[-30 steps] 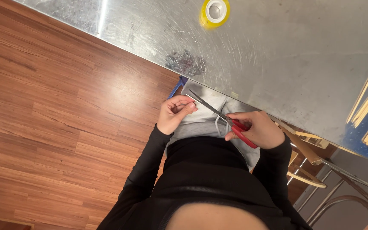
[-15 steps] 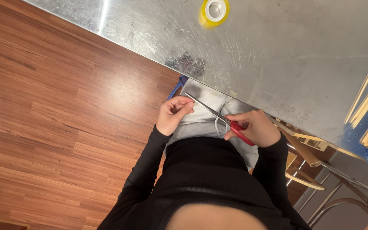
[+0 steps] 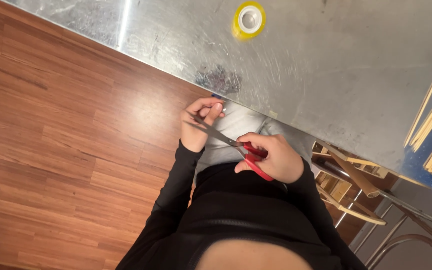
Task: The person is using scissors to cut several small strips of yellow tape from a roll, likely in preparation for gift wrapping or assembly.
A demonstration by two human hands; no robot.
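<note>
My right hand (image 3: 275, 160) clamped on red-handled scissors (image 3: 236, 146), blades parted toward my left hand (image 3: 198, 125), fingers pinched together, contents indiscernible, metal table (image 3: 326, 80) beyond

Honestly not seeing any packages, labels, signs or screens here. Nothing boxed, nothing stuck on, no display anywhere in view.
</note>
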